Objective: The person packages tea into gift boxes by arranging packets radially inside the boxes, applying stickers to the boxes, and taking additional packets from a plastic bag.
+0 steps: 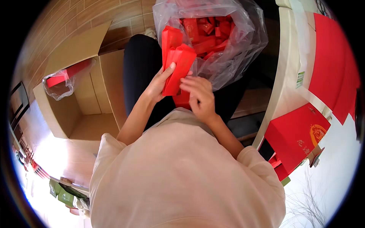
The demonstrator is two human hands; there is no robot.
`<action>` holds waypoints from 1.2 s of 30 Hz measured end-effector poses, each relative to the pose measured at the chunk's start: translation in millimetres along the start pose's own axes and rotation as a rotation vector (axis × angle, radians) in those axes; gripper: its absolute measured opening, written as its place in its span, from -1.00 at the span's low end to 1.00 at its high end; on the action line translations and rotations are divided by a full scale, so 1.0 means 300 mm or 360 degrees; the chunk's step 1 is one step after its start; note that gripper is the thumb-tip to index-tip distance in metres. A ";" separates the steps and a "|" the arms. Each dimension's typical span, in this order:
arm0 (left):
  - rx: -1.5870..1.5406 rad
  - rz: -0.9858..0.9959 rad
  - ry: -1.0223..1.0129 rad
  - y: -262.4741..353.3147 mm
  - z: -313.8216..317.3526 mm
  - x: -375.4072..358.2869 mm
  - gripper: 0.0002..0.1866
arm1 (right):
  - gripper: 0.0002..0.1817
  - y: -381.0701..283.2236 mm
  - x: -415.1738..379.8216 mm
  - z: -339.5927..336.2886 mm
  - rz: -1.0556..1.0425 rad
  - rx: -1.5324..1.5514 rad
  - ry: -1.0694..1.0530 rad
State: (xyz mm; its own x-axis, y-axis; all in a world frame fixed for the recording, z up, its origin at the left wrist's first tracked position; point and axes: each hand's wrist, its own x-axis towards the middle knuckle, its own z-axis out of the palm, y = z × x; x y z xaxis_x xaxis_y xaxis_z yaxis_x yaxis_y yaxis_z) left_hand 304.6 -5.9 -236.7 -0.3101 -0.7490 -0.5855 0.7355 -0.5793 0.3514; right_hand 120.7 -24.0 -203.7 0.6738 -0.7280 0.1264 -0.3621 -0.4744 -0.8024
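Bright red, flat, oblong packets [178, 66], glossy and stacked together as a small fanned bundle, upper ends spreading apart just in front of a clear plastic bag [243, 41]. Held above the lap, over dark trousers [142, 64], lower ends meeting between the two hands.

Left hand [159, 84] wrapped around the bundle's lower left edge, thumb lying up along the front face, fingers hidden behind; forearm bare, rising from a pale pink sleeve. Closed firmly on the packets. Right hand [199, 97] bent at the wrist, fingers curled inward against the bundle's lower right corner, fingertips pinching the bottom edge; a narrow grip, touching the same packets.

Inside the clear bag, many more red packets [207, 32] heaped loosely. To the left, an open cardboard box [81, 110] on the wooden floor, a crumpled plastic wrap with a red piece [61, 81] hanging over its rim. To the right, a pale table edge [283, 76] bearing flat red boxes [296, 133], one with a gold emblem.
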 end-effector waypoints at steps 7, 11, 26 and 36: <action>0.0471 0.0230 0.0096 -0.075 0.061 -0.018 -0.42 | -0.39 -0.036 0.178 -0.041 0.1208 0.0866 0.0549; 0.0263 0.0132 0.0075 -0.070 0.078 -0.039 -0.36 | -0.45 -0.020 0.155 -0.043 0.1270 0.1336 0.0453; 0.1069 0.0571 0.0109 -0.181 0.094 -0.081 -0.32 | -0.41 -0.044 0.078 -0.050 0.1341 0.1072 0.0362; 0.0531 -0.0115 -0.0141 -0.119 0.086 -0.185 -0.29 | -0.51 0.031 -0.014 -0.099 0.0918 0.2441 0.0674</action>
State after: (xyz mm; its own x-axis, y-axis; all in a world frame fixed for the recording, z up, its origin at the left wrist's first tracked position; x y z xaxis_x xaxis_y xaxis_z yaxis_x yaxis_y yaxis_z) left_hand 280.0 48.1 -198.0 -0.4157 -0.7189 -0.5572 0.4770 -0.6939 0.5394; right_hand 95.4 -40.0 -194.3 0.3872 -0.8147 -0.4317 0.6028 0.5780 -0.5501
